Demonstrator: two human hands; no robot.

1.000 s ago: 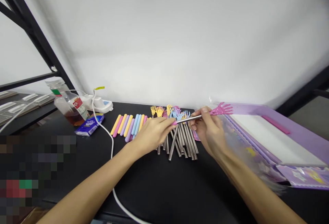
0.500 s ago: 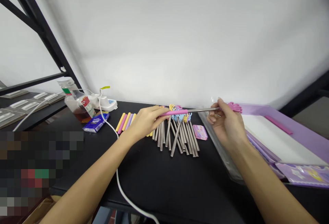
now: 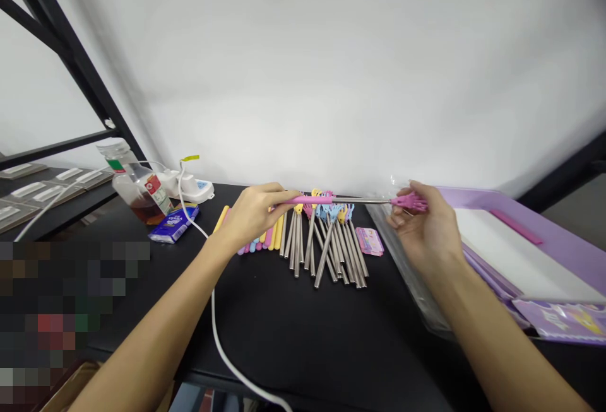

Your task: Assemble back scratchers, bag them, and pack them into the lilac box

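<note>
Between both hands I hold one back scratcher (image 3: 353,200): a thin metal rod with a pink handle sleeve and a pink hand-shaped head. My left hand (image 3: 253,213) is closed round the pink sleeve end. My right hand (image 3: 426,229) pinches the pink hand-shaped head. The rod stretches level above a pile of metal rods (image 3: 326,245) tipped with small coloured plastic hands. Pastel handle sleeves (image 3: 267,238) lie in a row behind my left hand, partly hidden by it.
A small pink card packet (image 3: 370,241) lies right of the pile. Clear bags and purple cards (image 3: 530,273) fill the right. At the left stand a bottle (image 3: 135,192), a blue packet (image 3: 173,224), a white power strip (image 3: 189,186) and its cable (image 3: 215,330).
The pink sleeve has gone onto the rod's left end. My hands have moved apart, stretching the scratcher out longer, and my right hand now covers the pink head.
</note>
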